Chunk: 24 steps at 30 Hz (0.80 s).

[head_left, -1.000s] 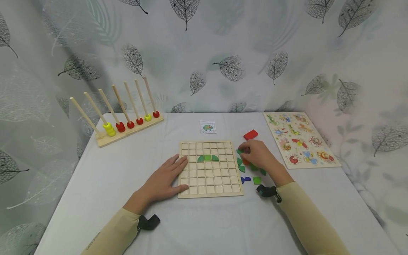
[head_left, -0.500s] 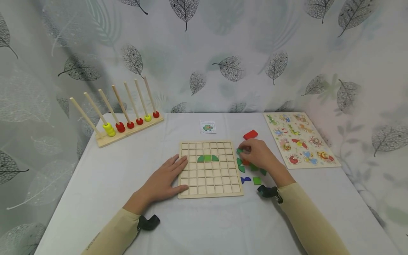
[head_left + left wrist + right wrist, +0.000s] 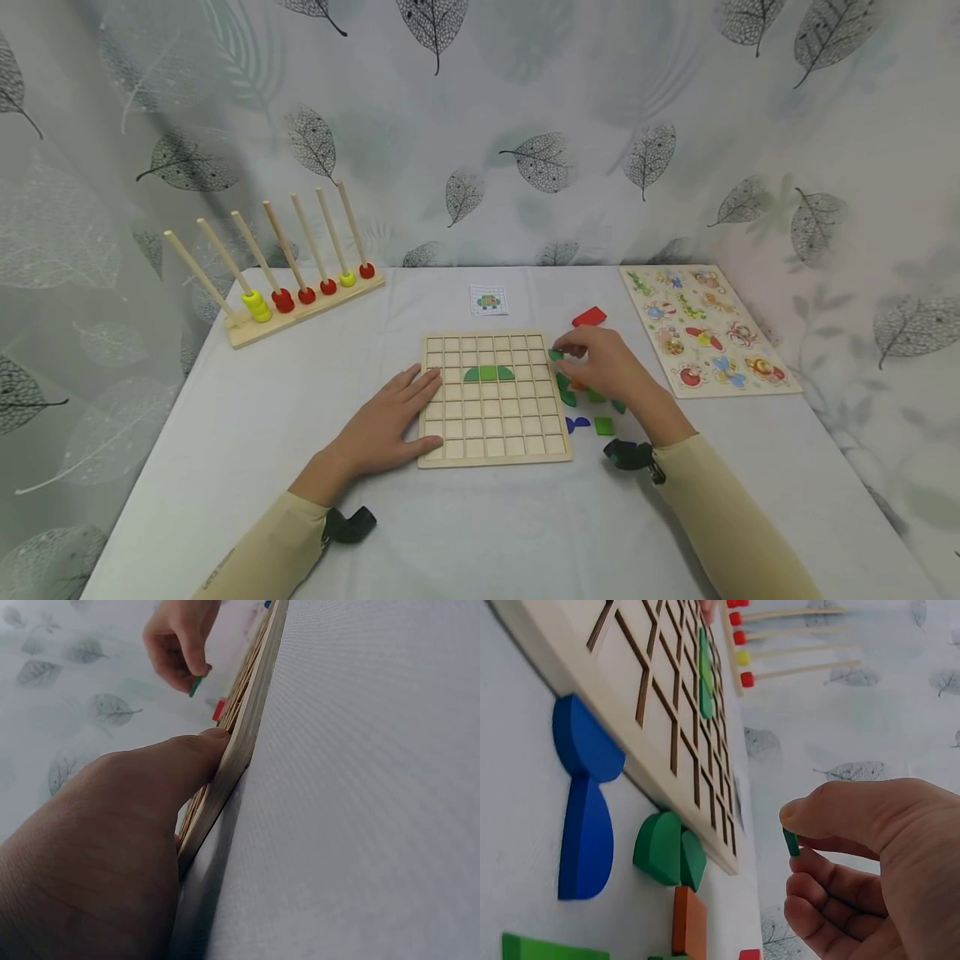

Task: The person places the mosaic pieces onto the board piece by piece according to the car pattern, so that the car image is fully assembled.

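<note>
A wooden grid board (image 3: 495, 460) lies on the white table, with a green square (image 3: 489, 373) between two dark green quarter-circle pieces in one row. My left hand (image 3: 378, 425) rests on its left edge, fingers spread and thumb on the near left side. Past the board's right edge, my right hand (image 3: 606, 362) pinches a small dark green piece (image 3: 791, 841) between thumb and index finger, raised off the table. Its full outline is partly hidden by the fingertips. Dark green curved pieces (image 3: 660, 847), an orange piece (image 3: 689, 922) and blue pieces (image 3: 585, 832) lie below that hand.
Beyond the board lies a small picture card (image 3: 489, 300). A red block (image 3: 589, 317) lies behind the right hand. At the back left stands a peg rack (image 3: 307, 308) with red and yellow beads; an insect puzzle board (image 3: 708, 333) lies at the right.
My right hand has lifted the green piece from the pile and shifted slightly left, toward the board's right edge. My left hand has stayed in place.
</note>
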Available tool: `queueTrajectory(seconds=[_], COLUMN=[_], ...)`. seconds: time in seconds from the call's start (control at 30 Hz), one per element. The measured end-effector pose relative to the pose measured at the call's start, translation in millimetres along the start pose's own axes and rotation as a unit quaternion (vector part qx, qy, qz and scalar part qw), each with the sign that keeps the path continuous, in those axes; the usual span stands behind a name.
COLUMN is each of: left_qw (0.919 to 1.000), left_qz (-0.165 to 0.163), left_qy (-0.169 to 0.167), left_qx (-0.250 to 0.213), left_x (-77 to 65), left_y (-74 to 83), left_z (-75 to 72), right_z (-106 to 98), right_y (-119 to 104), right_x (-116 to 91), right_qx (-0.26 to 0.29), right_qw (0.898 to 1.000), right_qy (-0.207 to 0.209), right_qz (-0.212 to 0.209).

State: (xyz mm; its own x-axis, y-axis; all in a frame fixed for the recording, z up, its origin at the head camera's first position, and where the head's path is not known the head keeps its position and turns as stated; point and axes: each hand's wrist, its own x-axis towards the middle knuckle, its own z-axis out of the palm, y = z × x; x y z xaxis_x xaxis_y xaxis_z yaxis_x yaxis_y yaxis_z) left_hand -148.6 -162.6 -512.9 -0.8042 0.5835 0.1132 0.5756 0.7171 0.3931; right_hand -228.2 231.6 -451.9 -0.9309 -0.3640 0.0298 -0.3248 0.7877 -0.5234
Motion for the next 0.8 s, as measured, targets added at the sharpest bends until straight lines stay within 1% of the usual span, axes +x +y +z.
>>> queueTrajectory(seconds=[0.23,0.5,0.67,0.8], left_qw=[1.0,1.0,1.0,0.9999], left_qz=[-0.002,-0.002,0.002,0.002], left_qy=[0.001,0.004,0.009,0.01], left_qx=[-0.001,-0.004,-0.001,-0.001], left_x=[-0.6,-1.1,-1.0,-0.9], left_y=[0.4,-0.2,-1.7,-1.0], left_z=[-0.2,1.0,3.5,2.8], right_z=[-1,-1,2,4], right_y=[-12,-25,-28,-31], right_x=[-2,-5,-5,-5], right_qx=[-0.015,-0.005,-0.007,-0.012], right_qw=[0.998,0.998,0.997,0.995], right_qy=[0.012,0.007,0.01,0.014], right_qz=[-0.052,-0.061,-0.08,-0.098])
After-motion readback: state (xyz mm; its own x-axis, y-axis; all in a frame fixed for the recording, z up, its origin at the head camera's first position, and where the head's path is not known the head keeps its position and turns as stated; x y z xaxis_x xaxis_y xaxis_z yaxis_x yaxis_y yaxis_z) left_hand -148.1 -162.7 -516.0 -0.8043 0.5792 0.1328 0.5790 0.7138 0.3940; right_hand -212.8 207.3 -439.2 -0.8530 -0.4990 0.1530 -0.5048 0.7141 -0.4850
